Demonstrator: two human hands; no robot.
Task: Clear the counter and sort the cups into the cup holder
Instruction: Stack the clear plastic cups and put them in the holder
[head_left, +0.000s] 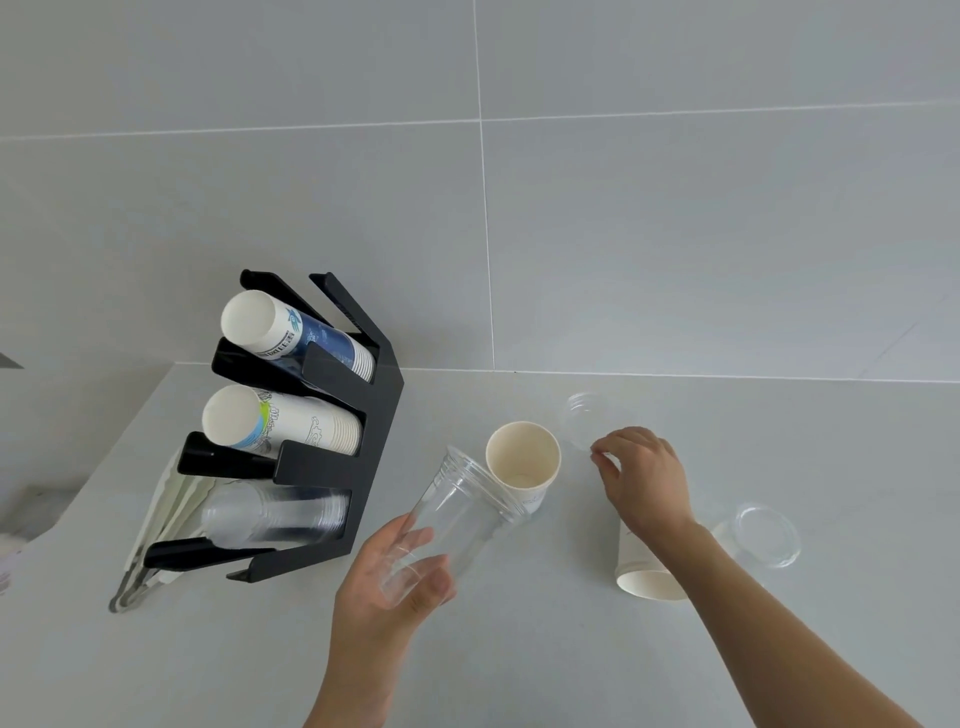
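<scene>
A black cup holder (363, 436) stands at the left of the counter. Its top slot holds blue-printed paper cups (311, 338), the middle slot white paper cups (291, 421), the bottom slot clear plastic cups (275, 514). My left hand (384, 587) grips a clear plastic cup (467, 509) by its base, tilted, just right of the holder. My right hand (644, 478) pinches the near edge of a second clear cup (584, 415) at the back of the counter. An upright paper cup (522, 462) stands between my hands. Another paper cup (644, 577) is partly hidden under my right forearm.
A clear plastic piece, a lid or a low cup (769, 535), lies at the right. Pale folded sheets and a metal tool (156, 530) lie behind the holder at its left. A grey tiled wall (675, 234) backs the counter (519, 649), whose left edge drops off beyond the holder.
</scene>
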